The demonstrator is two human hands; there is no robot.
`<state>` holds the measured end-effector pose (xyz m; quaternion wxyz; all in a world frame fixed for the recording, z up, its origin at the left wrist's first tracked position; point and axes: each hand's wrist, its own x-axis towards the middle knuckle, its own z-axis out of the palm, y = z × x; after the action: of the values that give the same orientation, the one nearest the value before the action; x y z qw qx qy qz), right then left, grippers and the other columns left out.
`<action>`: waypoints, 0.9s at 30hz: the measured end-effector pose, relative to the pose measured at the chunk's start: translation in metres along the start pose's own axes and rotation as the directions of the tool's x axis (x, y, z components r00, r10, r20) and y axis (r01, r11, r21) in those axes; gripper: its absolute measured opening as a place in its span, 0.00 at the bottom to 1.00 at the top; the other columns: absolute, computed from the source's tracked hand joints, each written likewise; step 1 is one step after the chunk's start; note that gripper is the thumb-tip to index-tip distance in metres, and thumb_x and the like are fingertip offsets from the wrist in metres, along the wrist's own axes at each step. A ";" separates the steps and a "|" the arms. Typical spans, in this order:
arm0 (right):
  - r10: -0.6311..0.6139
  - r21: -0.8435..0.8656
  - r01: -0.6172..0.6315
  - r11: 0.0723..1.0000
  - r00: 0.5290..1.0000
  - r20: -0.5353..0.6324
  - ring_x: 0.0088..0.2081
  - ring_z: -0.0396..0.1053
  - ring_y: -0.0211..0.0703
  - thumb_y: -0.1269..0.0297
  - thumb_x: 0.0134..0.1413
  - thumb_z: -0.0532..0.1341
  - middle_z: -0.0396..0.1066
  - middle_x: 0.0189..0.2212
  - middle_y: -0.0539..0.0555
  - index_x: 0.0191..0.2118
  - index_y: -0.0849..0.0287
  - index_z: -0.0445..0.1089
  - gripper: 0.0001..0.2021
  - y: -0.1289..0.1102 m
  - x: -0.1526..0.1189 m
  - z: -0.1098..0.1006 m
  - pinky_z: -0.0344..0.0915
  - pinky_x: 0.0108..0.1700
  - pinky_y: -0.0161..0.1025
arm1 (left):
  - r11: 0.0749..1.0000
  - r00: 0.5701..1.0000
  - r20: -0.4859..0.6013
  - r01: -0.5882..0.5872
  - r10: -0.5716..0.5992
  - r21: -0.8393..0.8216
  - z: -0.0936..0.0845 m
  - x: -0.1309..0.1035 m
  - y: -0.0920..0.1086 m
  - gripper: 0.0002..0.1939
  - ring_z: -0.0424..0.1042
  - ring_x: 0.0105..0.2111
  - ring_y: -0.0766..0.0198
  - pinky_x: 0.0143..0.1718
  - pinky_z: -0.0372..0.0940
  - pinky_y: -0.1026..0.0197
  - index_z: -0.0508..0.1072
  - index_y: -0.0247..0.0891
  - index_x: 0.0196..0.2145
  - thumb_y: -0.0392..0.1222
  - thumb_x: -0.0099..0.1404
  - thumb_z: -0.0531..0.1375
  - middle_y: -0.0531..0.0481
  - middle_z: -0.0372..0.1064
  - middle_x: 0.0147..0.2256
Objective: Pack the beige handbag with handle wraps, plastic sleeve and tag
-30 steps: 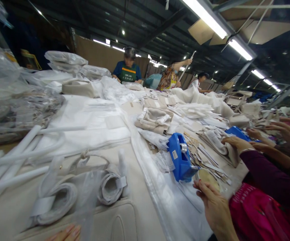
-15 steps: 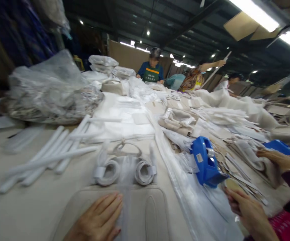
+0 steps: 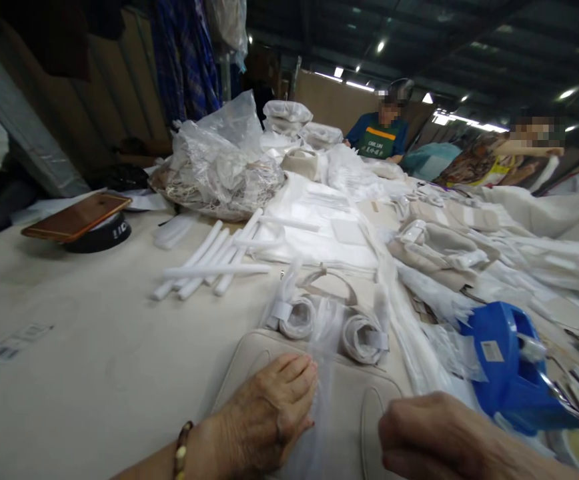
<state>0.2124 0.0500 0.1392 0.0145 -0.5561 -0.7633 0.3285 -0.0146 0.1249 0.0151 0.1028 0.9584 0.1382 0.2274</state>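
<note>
A beige bag lies flat at the bottom centre, with two wrapped strap rolls and a thin handle at its far edge. A clear plastic strip runs down its middle. My left hand presses on the bag beside the strip, fingers together, with a beaded bracelet on the wrist. Over the bag's right side is my right hand, its fingers curled in; what they hold, if anything, is hidden. A blue tape dispenser stands to the right of it.
White foam tubes lie left of centre. A phone rests on a black roll at the far left. Behind are a plastic-covered heap and white sheets. People work across the table.
The view has swung left, bringing the phone into sight. My right hand has moved from beside the tape dispenser to over the bag, its fingers now curled. My left hand stays on the bag.
</note>
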 end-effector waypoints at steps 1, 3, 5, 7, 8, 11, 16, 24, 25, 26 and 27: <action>-0.029 -0.045 0.034 0.998 0.993 0.111 0.27 0.70 0.36 0.63 0.60 0.53 0.72 0.25 0.47 0.28 0.54 0.68 0.11 -0.009 0.020 -0.007 0.61 0.27 0.28 | 1.000 1.000 0.003 -0.001 0.001 -0.002 -0.001 0.001 0.000 0.15 0.62 0.53 0.58 0.59 0.55 0.57 0.68 0.31 0.47 0.42 0.66 0.53 0.43 0.67 0.50; -0.083 -0.185 0.116 0.976 0.981 0.176 0.25 0.68 0.35 0.69 0.59 0.54 0.72 0.24 0.49 0.27 0.57 0.67 0.10 -0.017 0.056 -0.013 0.56 0.26 0.30 | 1.000 1.000 0.021 -0.003 0.003 -0.009 -0.003 0.003 0.000 0.14 0.63 0.52 0.58 0.58 0.56 0.56 0.69 0.31 0.46 0.41 0.66 0.53 0.43 0.67 0.49; -0.100 -0.346 0.171 0.922 0.972 0.214 0.25 0.68 0.36 0.73 0.55 0.55 0.72 0.23 0.51 0.27 0.59 0.67 0.08 -0.014 0.082 -0.011 0.53 0.25 0.33 | 1.000 0.999 0.046 -0.004 0.004 -0.017 -0.004 0.005 0.000 0.13 0.64 0.51 0.57 0.55 0.58 0.55 0.69 0.31 0.45 0.40 0.66 0.53 0.41 0.68 0.47; -0.095 -0.465 0.199 0.863 0.967 0.237 0.25 0.69 0.39 0.76 0.53 0.54 0.73 0.23 0.53 0.28 0.60 0.68 0.08 -0.007 0.097 -0.007 0.50 0.25 0.34 | 1.000 0.998 0.057 -0.002 0.004 -0.028 -0.005 0.006 0.000 0.13 0.64 0.50 0.56 0.54 0.60 0.54 0.69 0.31 0.45 0.39 0.65 0.54 0.41 0.69 0.46; -0.088 -0.509 0.202 0.837 0.967 0.239 0.26 0.70 0.40 0.77 0.52 0.54 0.73 0.23 0.53 0.29 0.60 0.68 0.08 -0.004 0.101 -0.005 0.50 0.25 0.35 | 0.999 0.999 0.052 -0.002 0.004 -0.032 -0.004 0.007 0.000 0.13 0.64 0.50 0.56 0.54 0.60 0.53 0.69 0.31 0.46 0.39 0.65 0.54 0.40 0.69 0.46; -0.069 -0.611 0.189 0.769 0.974 0.215 0.28 0.71 0.44 0.79 0.49 0.54 0.73 0.25 0.54 0.30 0.60 0.69 0.10 0.002 0.108 -0.004 0.49 0.27 0.37 | 0.999 0.999 0.038 -0.010 0.011 -0.032 -0.003 0.005 0.000 0.14 0.63 0.52 0.55 0.54 0.60 0.52 0.70 0.31 0.46 0.39 0.65 0.54 0.40 0.69 0.47; -0.061 -0.647 0.186 0.739 0.976 0.210 0.27 0.73 0.45 0.77 0.50 0.55 0.75 0.24 0.54 0.30 0.59 0.71 0.10 0.002 0.120 -0.010 0.48 0.25 0.37 | 0.999 0.998 0.053 -0.021 0.022 -0.026 -0.003 0.003 -0.001 0.13 0.63 0.52 0.53 0.53 0.60 0.51 0.70 0.31 0.45 0.37 0.64 0.55 0.40 0.69 0.47; 0.176 -0.605 -0.065 0.794 0.976 0.126 0.28 0.74 0.48 0.62 0.44 0.66 0.76 0.24 0.58 0.27 0.59 0.76 0.06 0.001 0.143 -0.018 0.50 0.21 0.34 | 1.000 1.000 -0.024 0.006 -0.005 0.022 -0.003 0.007 -0.001 0.12 0.65 0.51 0.58 0.56 0.57 0.57 0.72 0.31 0.42 0.41 0.66 0.55 0.45 0.71 0.46; 0.193 -0.598 -0.092 0.796 0.976 0.106 0.28 0.74 0.48 0.58 0.41 0.68 0.77 0.25 0.58 0.27 0.59 0.76 0.09 0.003 0.147 -0.020 0.51 0.22 0.34 | 0.999 1.000 -0.028 0.008 -0.008 0.034 -0.003 0.007 -0.001 0.13 0.65 0.50 0.58 0.56 0.57 0.57 0.72 0.31 0.43 0.42 0.65 0.55 0.45 0.71 0.46; 0.207 -0.595 -0.119 0.795 0.975 0.083 0.28 0.74 0.49 0.55 0.37 0.70 0.76 0.25 0.58 0.28 0.60 0.76 0.14 0.007 0.150 -0.021 0.52 0.22 0.34 | 0.999 1.000 -0.031 0.007 -0.006 0.043 -0.003 0.007 -0.001 0.14 0.65 0.50 0.58 0.56 0.58 0.57 0.71 0.30 0.44 0.42 0.65 0.55 0.45 0.71 0.47; 0.222 -0.591 -0.146 0.794 0.973 0.057 0.29 0.74 0.50 0.52 0.34 0.71 0.76 0.26 0.59 0.29 0.60 0.76 0.17 0.011 0.153 -0.023 0.53 0.22 0.34 | 0.999 0.999 -0.032 0.004 -0.003 0.047 -0.003 0.007 -0.002 0.14 0.65 0.50 0.58 0.55 0.58 0.57 0.71 0.30 0.44 0.42 0.65 0.55 0.45 0.70 0.47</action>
<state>0.1730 0.1942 0.0993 -0.2357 -0.5838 -0.7687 0.1125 -0.0101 0.1292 0.0204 0.0781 0.9566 0.1469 0.2394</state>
